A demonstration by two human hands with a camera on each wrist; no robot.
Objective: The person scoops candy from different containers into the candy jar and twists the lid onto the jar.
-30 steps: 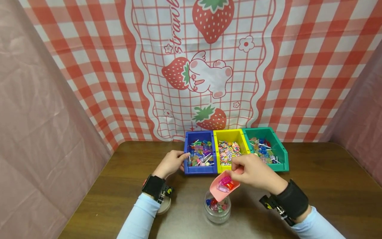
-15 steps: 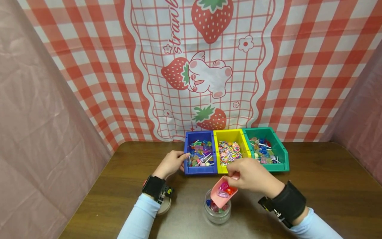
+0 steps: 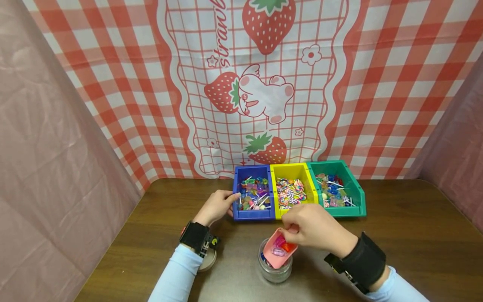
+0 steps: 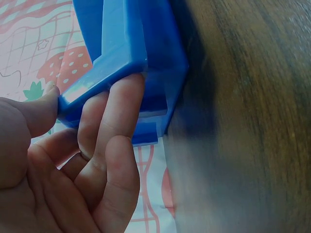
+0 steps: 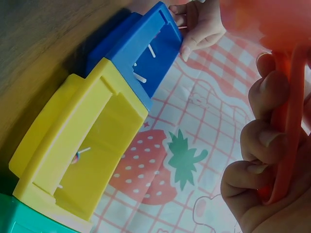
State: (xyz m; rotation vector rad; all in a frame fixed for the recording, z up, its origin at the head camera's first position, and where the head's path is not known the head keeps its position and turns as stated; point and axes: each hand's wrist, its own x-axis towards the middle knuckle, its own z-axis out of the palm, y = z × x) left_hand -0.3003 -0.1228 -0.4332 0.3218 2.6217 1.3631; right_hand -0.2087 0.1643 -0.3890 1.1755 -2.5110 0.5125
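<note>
My right hand (image 3: 315,226) grips the handle of a pink scoop (image 3: 276,258), its fingers wrapped round it in the right wrist view. The scoop holds a few pink, red and clear lilac candy pieces (image 3: 279,251) and tilts down over the mouth of a glass jar (image 3: 275,274). Colourful pieces inside the jar are mostly hidden by the scoop. With thumb and fingers, my left hand (image 3: 215,206) pinches the left wall of the blue bin (image 3: 253,215); the left wrist view shows the thumb on one side of the blue rim (image 4: 104,80) and fingers on the other.
Joined to the blue bin are a yellow bin (image 3: 294,168) of striped swirl candies and a green bin (image 3: 356,197) of mixed candies and lollipops. A round pale lid (image 3: 208,261) lies under my left wrist. Behind the table (image 3: 407,235) hangs a checked strawberry cloth (image 3: 392,105).
My right hand has lowered the scoop and moved it slightly left, bringing its front lip down over the jar's mouth. The candies are still in the scoop. My left hand stays on the blue bin.
</note>
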